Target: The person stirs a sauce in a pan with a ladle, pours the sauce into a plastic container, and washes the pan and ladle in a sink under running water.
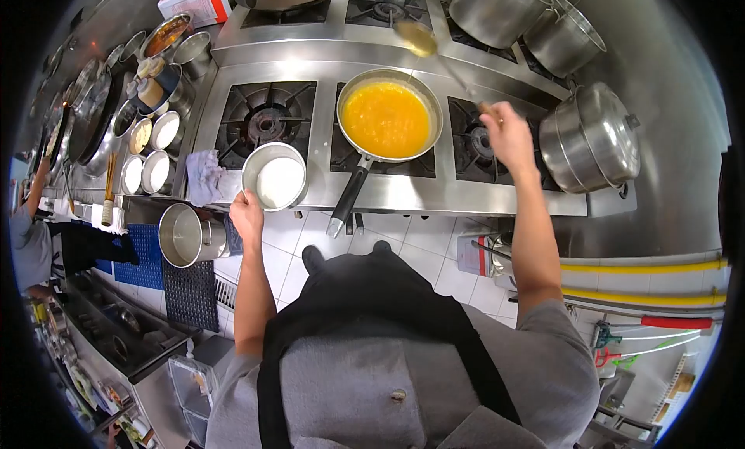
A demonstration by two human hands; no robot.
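Observation:
My left hand (247,218) is closed on the edge of a round metal pot (251,173) at the front of the stove. White contents (281,182) lie in its bottom; I cannot tell whether they are liquid or powder. In my right hand (508,142) is the handle of a ladle (417,39), raised over the back of the stove and blurred by motion. Between my hands, a frying pan (437,127) sits on the middle burner, holding orange-yellow liquid (386,121). Its black handle (351,197) points toward me, and neither hand touches it.
A lidded pot (590,138) stands at the right, with tall stockpots (500,14) behind. Left of the stove are a crumpled cloth (204,177), containers of white contents (157,172) and sauce bottles (149,92). A metal pot (180,235) stands lower left. Another person (35,247) works far left.

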